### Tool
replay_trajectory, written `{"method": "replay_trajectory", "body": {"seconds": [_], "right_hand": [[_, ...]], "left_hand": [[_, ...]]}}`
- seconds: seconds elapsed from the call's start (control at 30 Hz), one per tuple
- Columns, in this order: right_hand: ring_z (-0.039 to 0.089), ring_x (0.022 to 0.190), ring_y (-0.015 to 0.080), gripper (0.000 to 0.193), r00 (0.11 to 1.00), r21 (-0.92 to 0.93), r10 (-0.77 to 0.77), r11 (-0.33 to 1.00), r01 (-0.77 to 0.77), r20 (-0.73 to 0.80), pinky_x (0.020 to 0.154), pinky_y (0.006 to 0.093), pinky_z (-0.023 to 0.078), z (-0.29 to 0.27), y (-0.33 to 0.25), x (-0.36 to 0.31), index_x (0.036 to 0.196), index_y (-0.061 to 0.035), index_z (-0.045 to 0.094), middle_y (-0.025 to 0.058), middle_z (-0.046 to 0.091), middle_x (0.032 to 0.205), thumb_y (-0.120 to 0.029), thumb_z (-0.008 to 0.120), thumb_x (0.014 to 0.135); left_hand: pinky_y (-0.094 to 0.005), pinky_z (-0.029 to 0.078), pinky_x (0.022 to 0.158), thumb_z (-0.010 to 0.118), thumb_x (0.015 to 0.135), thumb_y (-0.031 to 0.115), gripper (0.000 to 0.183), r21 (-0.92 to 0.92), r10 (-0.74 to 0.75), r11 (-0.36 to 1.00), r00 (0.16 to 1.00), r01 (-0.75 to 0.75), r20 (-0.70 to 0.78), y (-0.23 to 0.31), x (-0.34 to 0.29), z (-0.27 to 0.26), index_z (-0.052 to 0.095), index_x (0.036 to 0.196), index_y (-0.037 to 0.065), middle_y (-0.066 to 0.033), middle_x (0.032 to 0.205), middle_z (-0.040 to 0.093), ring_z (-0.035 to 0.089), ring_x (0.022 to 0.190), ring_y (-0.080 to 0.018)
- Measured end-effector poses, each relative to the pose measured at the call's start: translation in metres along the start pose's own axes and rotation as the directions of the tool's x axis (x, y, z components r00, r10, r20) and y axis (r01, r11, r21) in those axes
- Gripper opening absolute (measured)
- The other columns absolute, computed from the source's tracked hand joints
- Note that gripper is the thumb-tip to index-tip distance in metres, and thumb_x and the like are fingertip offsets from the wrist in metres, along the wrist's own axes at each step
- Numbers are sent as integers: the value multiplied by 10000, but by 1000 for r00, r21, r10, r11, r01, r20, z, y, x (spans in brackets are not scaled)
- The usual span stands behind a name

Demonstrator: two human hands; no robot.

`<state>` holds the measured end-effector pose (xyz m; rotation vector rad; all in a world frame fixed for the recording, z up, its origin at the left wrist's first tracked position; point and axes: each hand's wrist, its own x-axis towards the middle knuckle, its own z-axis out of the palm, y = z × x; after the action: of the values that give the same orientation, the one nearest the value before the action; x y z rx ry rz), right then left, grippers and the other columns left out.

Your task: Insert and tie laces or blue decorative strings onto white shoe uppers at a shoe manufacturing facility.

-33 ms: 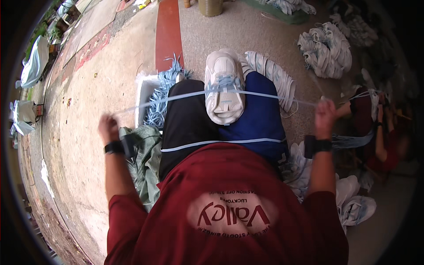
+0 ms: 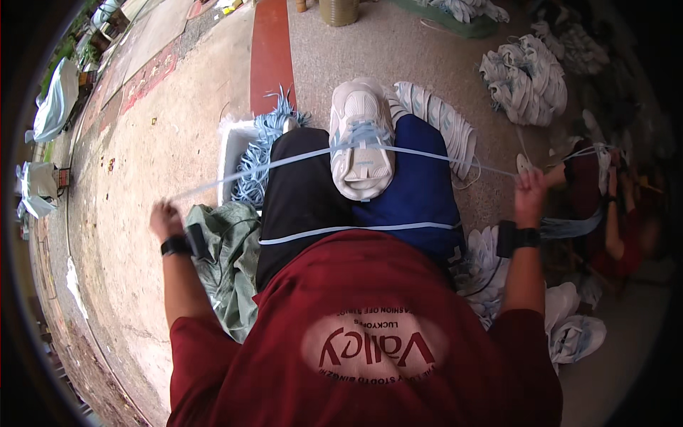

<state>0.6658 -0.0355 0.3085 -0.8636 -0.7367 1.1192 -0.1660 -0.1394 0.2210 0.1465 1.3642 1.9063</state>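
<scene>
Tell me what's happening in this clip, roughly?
A seated person has a white sneaker resting on their lap and pulls both ends of its light blue lace wide apart, one end in the left hand, the other in the right hand. A white box of loose blue laces sits by the left knee; more white sneakers lie piled around.

White sneaker (image 2: pixel 361 139) w/ light-blue trim lay on the person's lap, toe pointing away, sole down. Light-blue lace (image 2: pixel 427 153) ran thru its eyelets & stretched taut out to both sides (each end gripped in a fist), one straight line across both thighs.
</scene>
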Motion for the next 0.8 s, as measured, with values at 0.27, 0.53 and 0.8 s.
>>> {"method": "replay_trajectory", "body": {"seconds": [0.27,0.53,0.8], "right_hand": [[588,678,221,132,939,-916,46,241,320,340,652,327,470,106,67,4,844,-23,562,108,571,713,-68,596,725],[571,854,309,138,772,-684,21,-451,574,635,722,403,448,243,60,-26,839,-34,623,141,625,782,-134,596,747],[592,762,332,117,817,-780,215,497,381,536,670,377,462,234,118,-15,809,1,600,183,602,730,-39,570,703]], "left_hand": [[-285,490,640,612,770,52,406,646,280,530,833,-549,478,-78,-98,170,475,1150,12,-119,1051,564,599,822,-194],[-397,488,655,604,758,152,129,308,1,19,308,-951,952,-117,-194,329,611,781,24,-169,788,621,610,754,-323],[-414,483,652,578,785,184,195,474,37,425,539,-771,842,-129,-200,362,632,777,-4,-210,748,614,607,728,-364]]}}
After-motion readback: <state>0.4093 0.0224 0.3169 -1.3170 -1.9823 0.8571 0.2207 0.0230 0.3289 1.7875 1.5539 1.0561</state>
